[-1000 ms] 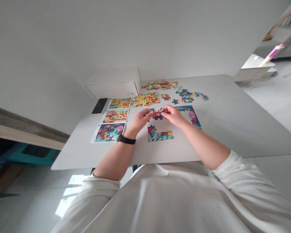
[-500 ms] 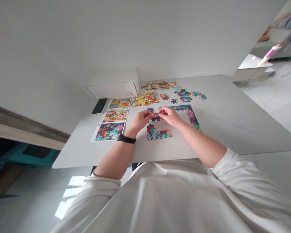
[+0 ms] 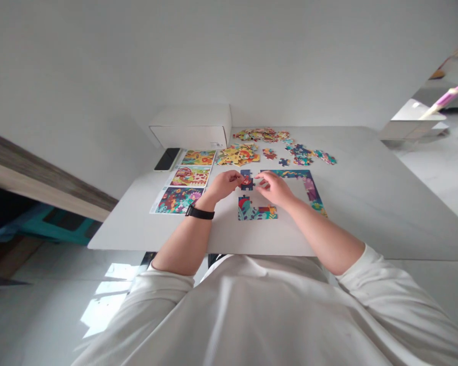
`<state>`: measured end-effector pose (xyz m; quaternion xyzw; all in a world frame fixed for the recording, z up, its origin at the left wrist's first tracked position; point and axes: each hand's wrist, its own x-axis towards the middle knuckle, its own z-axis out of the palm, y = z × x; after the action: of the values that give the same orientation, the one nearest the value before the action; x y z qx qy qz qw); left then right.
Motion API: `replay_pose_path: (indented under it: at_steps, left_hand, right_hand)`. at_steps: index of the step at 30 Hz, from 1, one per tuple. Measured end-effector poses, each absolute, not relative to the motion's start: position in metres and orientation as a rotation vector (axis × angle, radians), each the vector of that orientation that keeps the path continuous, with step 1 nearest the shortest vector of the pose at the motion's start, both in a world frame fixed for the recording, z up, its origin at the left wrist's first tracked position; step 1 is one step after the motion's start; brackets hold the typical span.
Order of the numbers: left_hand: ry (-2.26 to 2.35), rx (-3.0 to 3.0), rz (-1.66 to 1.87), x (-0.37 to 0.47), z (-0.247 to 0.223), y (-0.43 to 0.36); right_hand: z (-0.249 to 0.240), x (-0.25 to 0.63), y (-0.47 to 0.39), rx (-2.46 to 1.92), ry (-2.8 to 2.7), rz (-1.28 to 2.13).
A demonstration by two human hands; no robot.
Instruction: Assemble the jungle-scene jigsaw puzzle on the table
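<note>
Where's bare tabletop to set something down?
Widest: right of the puzzle's purple side section, out to the table's right edge. Smaller: the strip between the picture sheet and near edge. Crowded: around left hand and right hand; the back, from white box to blue pieces.

So there's a long white cardboard box (image 3: 191, 133) along the counter's back edge by the wall, plus a black-screened phone (image 3: 168, 159) lying flat just in front of it.
</note>
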<state>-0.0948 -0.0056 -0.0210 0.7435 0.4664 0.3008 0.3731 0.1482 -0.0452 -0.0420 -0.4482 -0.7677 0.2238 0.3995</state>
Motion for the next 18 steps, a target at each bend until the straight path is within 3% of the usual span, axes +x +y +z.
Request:
replay_pose_path:
  at_steps: [18]
  left_hand:
    - [1.425, 2.197, 0.511, -0.105, -0.033, -0.001]
  right_hand:
    - [-0.052, 0.145, -0.046, -0.999, -2.36, 0.435]
